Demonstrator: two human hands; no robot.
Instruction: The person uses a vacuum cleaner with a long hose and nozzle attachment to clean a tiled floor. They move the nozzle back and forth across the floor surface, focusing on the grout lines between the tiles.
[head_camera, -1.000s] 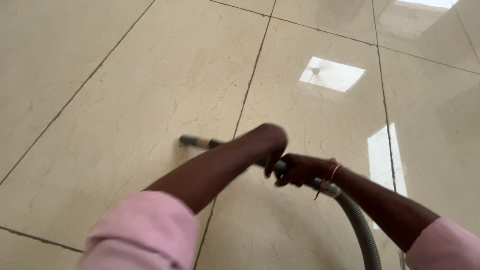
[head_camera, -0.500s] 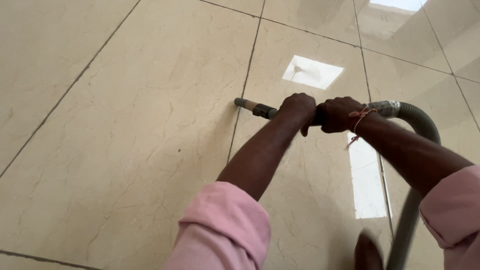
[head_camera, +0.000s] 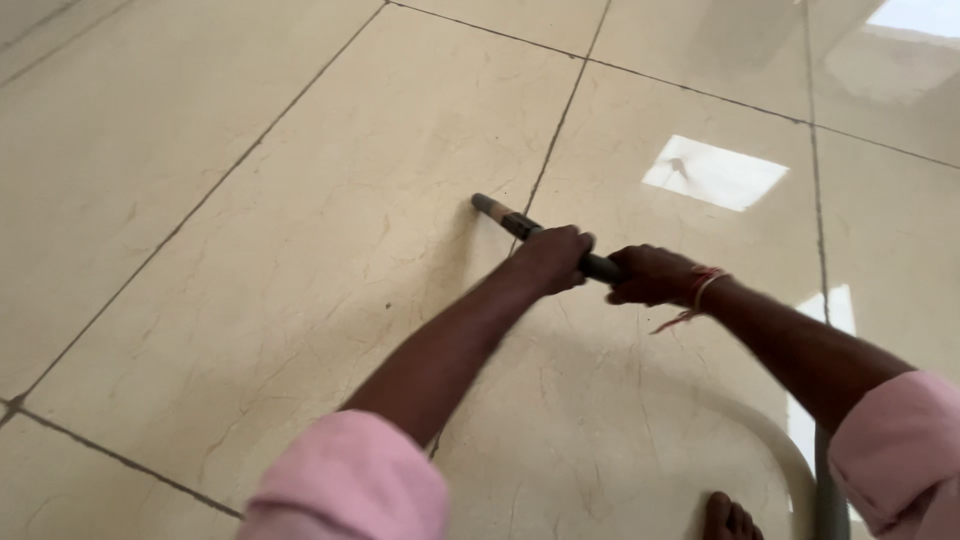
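Note:
A dark vacuum wand (head_camera: 510, 220) with a tan band lies low over the beige tiled floor (head_camera: 280, 230), its tip touching the tile beside a grout line. My left hand (head_camera: 553, 258) is closed around the wand's front part. Just behind it, my right hand (head_camera: 650, 276), with a red thread at the wrist, grips the rear of the wand. The grey ribbed hose (head_camera: 830, 495) shows at the lower right, mostly hidden by my right arm. Both arms wear pink sleeves.
Glossy tiles with dark grout lines fill the view. Bright reflections of a ceiling opening (head_camera: 714, 172) sit on the floor at the upper right. My bare foot (head_camera: 728, 520) shows at the bottom edge, right of centre.
My hands and the wand have come lower in the view, with the tip still on the tile near the grout line. The hose has dropped behind my right arm.

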